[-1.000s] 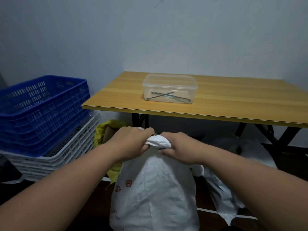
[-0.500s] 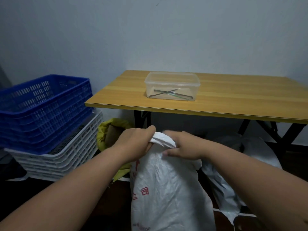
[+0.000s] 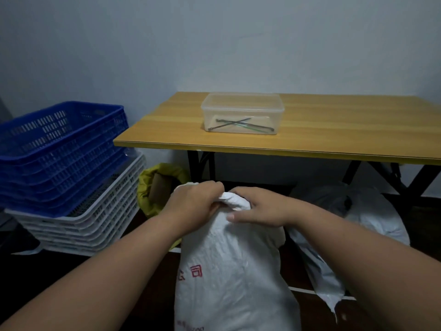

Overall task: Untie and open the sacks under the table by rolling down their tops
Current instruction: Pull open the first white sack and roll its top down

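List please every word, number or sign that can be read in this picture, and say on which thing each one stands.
"公司", in red, on the front of the white sack that both hands hold at its top.
A line of small print near the bottom edge of the same sack: too blurred and cut off to read.
The clear plastic box, the blue crate and the table show no text.

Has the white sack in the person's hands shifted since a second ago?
Yes, slightly. The white sack now sits further right of the table leg, with its gathered top gripped by the left hand and right hand.

Crinkled woven-plastic sack (image 3: 229,271); smooth wood-grain table (image 3: 334,130)
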